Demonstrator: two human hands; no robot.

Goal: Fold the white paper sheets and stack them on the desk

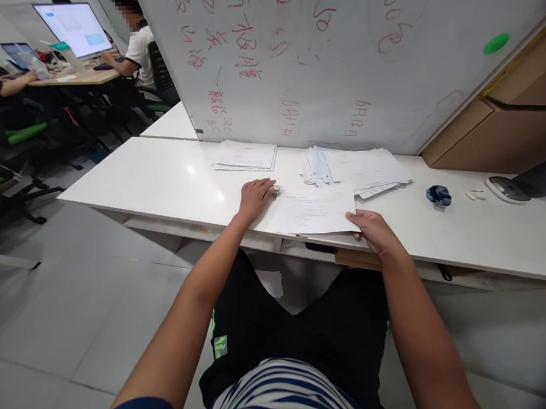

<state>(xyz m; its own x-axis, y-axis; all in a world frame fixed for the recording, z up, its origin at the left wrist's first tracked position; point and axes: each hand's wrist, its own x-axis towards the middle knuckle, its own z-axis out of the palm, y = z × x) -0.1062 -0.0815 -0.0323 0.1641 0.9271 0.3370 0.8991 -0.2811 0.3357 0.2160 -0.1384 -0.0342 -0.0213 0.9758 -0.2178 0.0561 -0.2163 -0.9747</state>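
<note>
A white printed sheet of paper (pixel 317 211) lies near the front edge of the desk, its right side slightly raised. My right hand (pixel 370 227) pinches its lower right corner between thumb and fingers. At the sheet's left edge, my left hand (pixel 257 199) is closed over a small white-and-grey object (pixel 276 190) that looks like the end of a stapler; the palm hides most of it. Behind the sheet sits a loose, uneven pile of papers (pixel 362 166). A neater stack of papers (pixel 247 155) rests farther left, beyond my left hand.
A whiteboard (pixel 265 64) with red writing stands along the desk's (pixel 152 174) back. To the right are a dark blue crumpled item (pixel 438 196), white earphones (pixel 475 194), a mouse (pixel 508 189) and cardboard boxes (pixel 475 133). Two people sit at another table at far left.
</note>
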